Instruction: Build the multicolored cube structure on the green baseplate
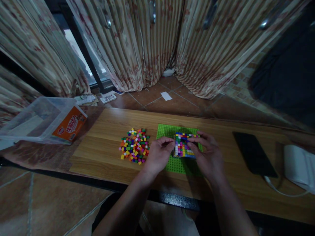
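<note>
A block of small multicoloured toy bricks (181,149) sits over a green studded baseplate (176,165). Its top shows rows of white, pink, blue, green and yellow bricks, with a darker recess near the back. My left hand (161,152) pinches at the block's left edge, thumb and forefinger together. From the right, my right hand (209,155) grips the block, its thumb and fingers over the right part of the top. Whether a loose brick is between the fingertips cannot be made out. Left of my left hand lies a pile of loose coloured bricks (135,146).
The wooden table (98,147) carries a dark phone (254,154) with a white cable, beside a white object (299,167) at the right. A clear plastic bin (36,123) with an orange label stands at the left. Patterned curtains (137,49) hang behind, and papers lie on the tiled floor.
</note>
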### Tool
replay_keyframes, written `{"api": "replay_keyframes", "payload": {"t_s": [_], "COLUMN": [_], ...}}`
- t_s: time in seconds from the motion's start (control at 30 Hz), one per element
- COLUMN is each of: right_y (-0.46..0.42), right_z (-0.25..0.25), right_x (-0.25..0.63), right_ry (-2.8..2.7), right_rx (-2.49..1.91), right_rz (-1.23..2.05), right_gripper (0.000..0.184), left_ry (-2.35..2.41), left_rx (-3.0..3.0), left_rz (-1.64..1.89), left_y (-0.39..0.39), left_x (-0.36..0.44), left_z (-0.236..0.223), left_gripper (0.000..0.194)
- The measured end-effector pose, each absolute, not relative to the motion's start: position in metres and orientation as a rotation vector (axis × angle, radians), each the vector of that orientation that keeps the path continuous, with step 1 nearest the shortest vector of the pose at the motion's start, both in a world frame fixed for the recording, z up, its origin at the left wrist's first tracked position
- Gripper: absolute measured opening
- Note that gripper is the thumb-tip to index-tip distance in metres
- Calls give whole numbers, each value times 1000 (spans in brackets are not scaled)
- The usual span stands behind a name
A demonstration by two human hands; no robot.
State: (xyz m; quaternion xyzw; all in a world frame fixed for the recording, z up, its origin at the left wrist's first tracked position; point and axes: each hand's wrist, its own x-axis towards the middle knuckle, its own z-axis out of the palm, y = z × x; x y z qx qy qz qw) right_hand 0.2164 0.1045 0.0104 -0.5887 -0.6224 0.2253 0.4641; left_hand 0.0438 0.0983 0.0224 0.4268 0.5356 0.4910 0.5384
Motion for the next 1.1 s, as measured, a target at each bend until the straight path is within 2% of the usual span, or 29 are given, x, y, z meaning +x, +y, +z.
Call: {"api": "replay_keyframes", "payload": {"t_s": [0.2, 0.57, 1.1], "right_y": [111, 119, 118], "right_z": [8, 3, 1], "right_x": [212, 207, 207], "right_ry": [-1428, -986, -973], "right_rx": [-1420, -1389, -1364], "right_rz": [609, 1072, 1116], "right_gripper": [14, 29, 32], "left_ry": [1287, 1292, 1288], "left_rx": [1023, 1082, 996], "left_rz": [1125, 1090, 1127], "left_y": [98, 96, 97], "left_x": [43, 44, 45], "left_z": [23, 16, 16], "left_gripper": [12, 15, 11]}}
